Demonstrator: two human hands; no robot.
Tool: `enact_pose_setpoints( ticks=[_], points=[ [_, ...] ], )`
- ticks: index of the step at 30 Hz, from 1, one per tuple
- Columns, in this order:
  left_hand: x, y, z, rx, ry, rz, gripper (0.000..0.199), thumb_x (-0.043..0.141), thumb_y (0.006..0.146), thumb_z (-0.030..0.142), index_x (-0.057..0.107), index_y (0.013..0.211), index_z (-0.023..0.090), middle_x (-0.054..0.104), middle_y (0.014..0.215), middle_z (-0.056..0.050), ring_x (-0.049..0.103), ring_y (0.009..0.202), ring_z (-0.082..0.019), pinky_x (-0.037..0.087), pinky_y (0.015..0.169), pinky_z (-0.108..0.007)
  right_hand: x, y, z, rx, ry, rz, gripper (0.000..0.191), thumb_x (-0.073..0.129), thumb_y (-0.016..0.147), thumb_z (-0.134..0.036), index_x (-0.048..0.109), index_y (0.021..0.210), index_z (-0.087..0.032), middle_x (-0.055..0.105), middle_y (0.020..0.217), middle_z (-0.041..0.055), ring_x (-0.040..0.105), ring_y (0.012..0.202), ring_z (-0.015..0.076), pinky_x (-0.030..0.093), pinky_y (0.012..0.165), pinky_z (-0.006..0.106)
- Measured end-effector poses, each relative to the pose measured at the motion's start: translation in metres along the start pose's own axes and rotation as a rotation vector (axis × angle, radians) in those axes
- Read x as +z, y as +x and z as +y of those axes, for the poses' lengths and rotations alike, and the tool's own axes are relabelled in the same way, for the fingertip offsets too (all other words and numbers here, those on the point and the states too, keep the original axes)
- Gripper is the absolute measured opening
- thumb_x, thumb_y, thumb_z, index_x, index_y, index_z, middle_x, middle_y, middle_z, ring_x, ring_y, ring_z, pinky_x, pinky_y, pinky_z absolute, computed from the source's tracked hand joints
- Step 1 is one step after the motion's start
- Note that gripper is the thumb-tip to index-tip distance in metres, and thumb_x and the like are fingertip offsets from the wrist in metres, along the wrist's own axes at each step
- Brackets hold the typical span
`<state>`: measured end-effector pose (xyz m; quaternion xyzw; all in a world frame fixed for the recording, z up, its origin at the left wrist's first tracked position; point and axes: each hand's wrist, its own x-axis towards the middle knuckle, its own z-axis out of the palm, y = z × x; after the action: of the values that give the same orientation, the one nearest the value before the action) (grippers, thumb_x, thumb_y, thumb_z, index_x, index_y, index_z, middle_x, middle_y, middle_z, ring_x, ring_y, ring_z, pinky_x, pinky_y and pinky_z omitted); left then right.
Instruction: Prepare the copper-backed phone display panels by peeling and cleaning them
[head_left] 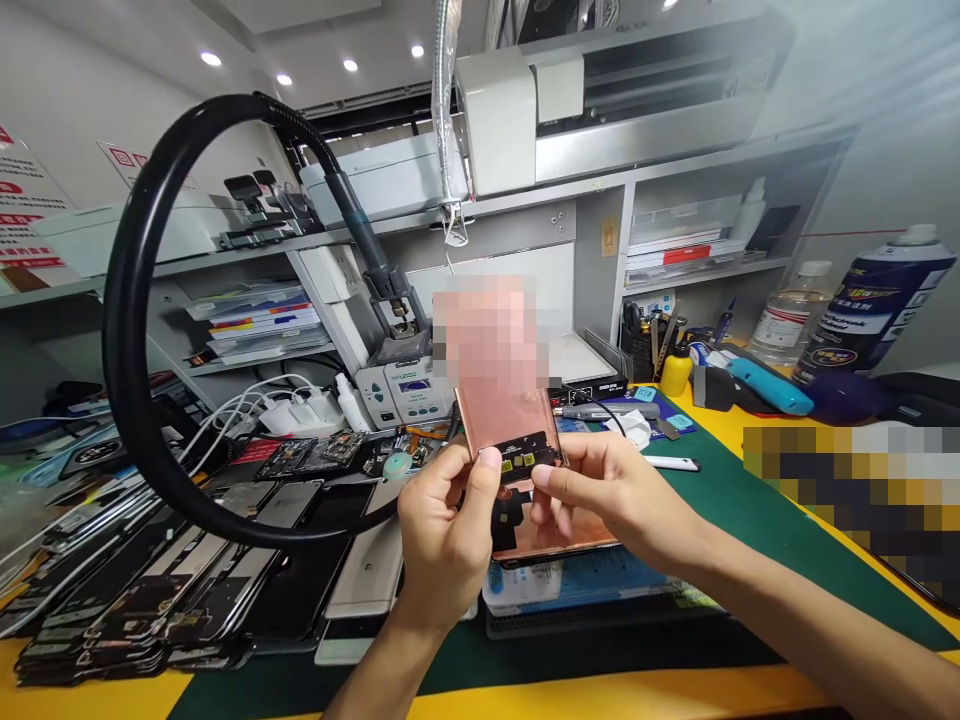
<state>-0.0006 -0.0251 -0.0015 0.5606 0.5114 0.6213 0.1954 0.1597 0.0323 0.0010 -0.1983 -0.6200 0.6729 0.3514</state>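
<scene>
A phone screen (504,415) with a copper-coloured back stands raised before me, its upper part blurred out. My left hand (448,525) pinches its lower left corner, thumb on the black strip along the bottom. At the lower right, my right hand (600,480) holds the same strip between thumb and fingers. Just below and behind lies a second copper-backed phone screen (577,535), partly covered by my hands. It rests on a stack of flat blue and clear boxes (585,580).
Rows of phone parts (202,570) and a silver phone (367,560) lie at left. A thick black hose (124,300) loops above them. Behind stands a white control unit (409,390). A spray can (874,300), a clear bottle (791,310) and a yellow bottle (676,370) stand right.
</scene>
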Motion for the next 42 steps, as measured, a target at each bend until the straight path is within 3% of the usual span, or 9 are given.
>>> enact_pose_setpoints(
  ticks=[6,11,17,22,29,32,35,40,42],
  points=[
    [-0.001,-0.001,0.000,-0.013,0.014,-0.026,0.038,0.051,0.097,0.034,0.043,0.062,0.020,0.036,0.060,0.005,0.034,0.058,-0.011,0.029,0.055,-0.026,0.001,-0.002,0.000,-0.071,-0.078,0.024,0.034,0.071,0.089,-0.047,0.068,0.085,-0.014,0.069,0.071,0.0046,0.063,0.059,0.0147,0.051,0.058,0.026],
    [-0.001,-0.003,-0.002,0.021,0.031,-0.088,0.040,0.049,0.097,0.032,0.034,0.061,0.021,0.030,0.063,0.004,0.029,0.059,-0.012,0.025,0.056,-0.028,0.004,-0.002,-0.001,-0.186,-0.069,0.200,0.030,0.075,0.087,-0.045,0.064,0.088,-0.017,0.067,0.080,0.0007,0.063,0.069,0.0140,0.052,0.065,0.025],
    [-0.002,-0.004,-0.005,0.098,0.088,-0.181,0.040,0.048,0.098,0.029,0.036,0.061,0.021,0.034,0.063,0.004,0.032,0.060,-0.012,0.028,0.058,-0.028,0.004,0.003,-0.002,-0.268,-0.047,0.326,0.035,0.079,0.084,-0.044,0.058,0.074,-0.017,0.051,0.067,-0.0047,0.042,0.059,0.0088,0.039,0.055,0.021],
    [-0.003,-0.003,-0.008,0.082,0.101,-0.201,0.039,0.049,0.098,0.032,0.040,0.061,0.020,0.039,0.063,0.003,0.035,0.061,-0.013,0.030,0.059,-0.027,-0.001,0.002,-0.004,-0.199,-0.105,0.294,0.043,0.069,0.090,-0.053,0.055,0.072,-0.016,0.044,0.068,-0.0034,0.035,0.062,0.0099,0.031,0.055,0.024],
    [0.003,0.000,-0.001,-0.099,-0.108,-0.177,0.033,0.061,0.090,0.037,0.054,0.063,0.018,0.040,0.063,0.004,0.034,0.060,-0.011,0.031,0.056,-0.024,-0.005,0.003,0.000,-0.141,-0.074,0.186,0.045,0.066,0.091,-0.057,0.055,0.075,-0.017,0.043,0.071,-0.0023,0.035,0.064,0.0106,0.031,0.057,0.024],
    [0.002,0.004,-0.001,-0.164,-0.211,-0.137,0.021,0.071,0.084,0.037,0.063,0.079,0.018,0.057,0.069,0.002,0.045,0.061,-0.012,0.041,0.059,-0.023,-0.004,0.003,0.002,-0.102,-0.052,0.087,0.046,0.071,0.087,-0.057,0.055,0.074,-0.016,0.043,0.070,-0.0030,0.035,0.063,0.0099,0.031,0.057,0.024],
    [-0.002,0.006,-0.005,-0.189,-0.203,-0.116,0.024,0.073,0.084,0.040,0.067,0.085,0.016,0.064,0.076,-0.001,0.055,0.069,-0.015,0.046,0.062,-0.024,-0.003,0.002,0.005,-0.016,-0.066,0.019,0.046,0.076,0.082,-0.057,0.057,0.076,-0.016,0.045,0.065,-0.0042,0.035,0.056,0.0080,0.030,0.051,0.022],
    [-0.005,0.004,-0.005,-0.191,-0.138,-0.156,0.031,0.067,0.088,0.045,0.063,0.075,0.017,0.058,0.070,0.000,0.052,0.066,-0.014,0.043,0.057,-0.023,-0.002,0.002,0.008,0.061,-0.164,0.048,0.043,0.079,0.079,-0.054,0.059,0.073,-0.017,0.044,0.052,-0.0072,0.037,0.040,0.0069,0.029,0.036,0.019],
    [-0.005,0.002,-0.004,-0.154,-0.087,-0.152,0.034,0.063,0.091,0.045,0.060,0.071,0.017,0.054,0.066,0.001,0.046,0.062,-0.012,0.039,0.054,-0.022,-0.002,0.003,0.009,0.018,-0.164,0.093,0.037,0.083,0.078,-0.049,0.064,0.081,-0.017,0.051,0.057,-0.0064,0.044,0.044,0.0078,0.037,0.040,0.019]
  ],
)
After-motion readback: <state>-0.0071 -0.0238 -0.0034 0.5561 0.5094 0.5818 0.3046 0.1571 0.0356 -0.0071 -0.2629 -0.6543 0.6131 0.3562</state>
